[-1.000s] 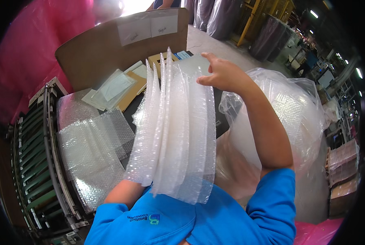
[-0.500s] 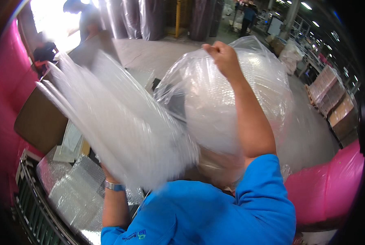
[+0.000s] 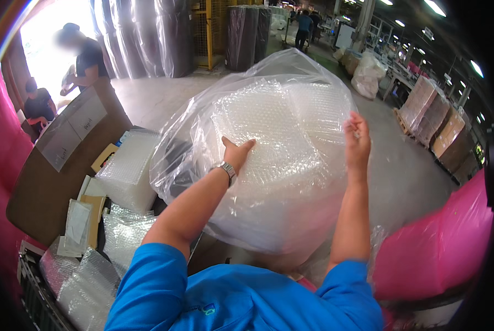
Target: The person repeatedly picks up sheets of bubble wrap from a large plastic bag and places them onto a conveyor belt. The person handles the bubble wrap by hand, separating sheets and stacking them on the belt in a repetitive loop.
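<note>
A big clear plastic bag [image 3: 313, 226] bulges in the middle, its mouth spread wide.
Right of the bag sits a pink plastic bundle [image 3: 432, 245], and well to the bag's left stands a brown board [image 3: 29, 185]. The bubble-wrap sheets [image 3: 266, 118] lie overlapping inside the bag's mouth. A bubble-wrap stack [image 3: 128, 165] lies just left of the bag, and farther left, 2 white papers [image 3: 62, 149] are on the board. The left hand [image 3: 237, 154] reaches over the bag's left side to the sheets, thumb and forefinger wide apart; the right hand [image 3: 358, 132] is at the bag's right rim, fingers curled, though I cannot tell whether they pinch film. A wristwatch [image 3: 227, 171] circles the left wrist.
</note>
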`<action>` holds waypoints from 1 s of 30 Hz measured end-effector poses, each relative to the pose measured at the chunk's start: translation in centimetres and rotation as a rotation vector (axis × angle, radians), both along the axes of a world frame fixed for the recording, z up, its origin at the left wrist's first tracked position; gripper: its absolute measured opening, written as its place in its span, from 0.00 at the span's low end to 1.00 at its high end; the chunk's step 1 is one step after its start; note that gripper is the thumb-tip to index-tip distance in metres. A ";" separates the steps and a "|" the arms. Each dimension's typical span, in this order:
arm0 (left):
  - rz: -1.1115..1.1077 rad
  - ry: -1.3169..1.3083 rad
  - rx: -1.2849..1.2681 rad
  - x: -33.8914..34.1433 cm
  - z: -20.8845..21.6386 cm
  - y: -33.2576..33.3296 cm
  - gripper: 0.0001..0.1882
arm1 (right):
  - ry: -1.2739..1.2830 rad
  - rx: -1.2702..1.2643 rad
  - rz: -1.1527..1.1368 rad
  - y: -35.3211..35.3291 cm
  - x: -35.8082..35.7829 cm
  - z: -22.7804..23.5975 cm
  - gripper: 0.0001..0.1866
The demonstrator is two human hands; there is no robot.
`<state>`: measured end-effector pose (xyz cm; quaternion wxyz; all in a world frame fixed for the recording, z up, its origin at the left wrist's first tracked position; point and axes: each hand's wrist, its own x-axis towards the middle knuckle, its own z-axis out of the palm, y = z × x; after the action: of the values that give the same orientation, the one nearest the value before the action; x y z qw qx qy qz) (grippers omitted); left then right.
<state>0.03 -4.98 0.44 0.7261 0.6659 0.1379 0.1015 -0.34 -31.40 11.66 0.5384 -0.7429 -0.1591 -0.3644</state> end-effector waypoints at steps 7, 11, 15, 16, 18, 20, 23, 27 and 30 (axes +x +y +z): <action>-0.151 0.055 0.460 -0.8 3.4 0.6 0.54 | 0.123 -0.969 -0.042 9.8 2.4 -3.0 0.32; 0.315 0.225 1.347 -6.7 2.4 5.2 0.50 | 0.364 -1.161 -0.035 11.8 5.2 -5.8 0.36; 0.163 0.511 0.251 -11.3 -6.0 13.6 0.42 | 0.318 -1.215 -0.002 14.7 5.5 -5.7 0.36; -0.098 0.367 -0.271 -12.1 -6.7 13.8 0.36 | 0.326 -1.238 0.001 14.7 5.7 -6.1 0.36; -0.026 0.107 -0.093 -10.9 -5.8 12.8 0.25 | 0.331 -1.248 0.015 13.9 6.6 -6.4 0.35; 0.029 -0.453 -0.625 -10.0 2.3 11.3 0.23 | 0.354 -1.280 -0.036 12.5 7.1 -7.0 0.37; 0.000 -0.674 -0.038 -10.6 12.0 9.6 0.25 | 0.377 -1.251 -0.038 11.0 7.4 -7.8 0.30; 0.077 -0.473 0.639 -14.0 11.8 8.5 0.29 | 0.323 -1.410 0.065 13.1 7.2 -4.9 0.24; 0.399 -0.570 0.630 -17.9 6.4 10.0 0.33 | 0.258 -1.077 0.368 10.5 6.0 -3.4 0.29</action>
<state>-17.91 5.01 6.84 0.4638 0.7599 0.0206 0.4549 5.66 -20.86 8.24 0.1543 -0.9104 -0.3818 -0.0393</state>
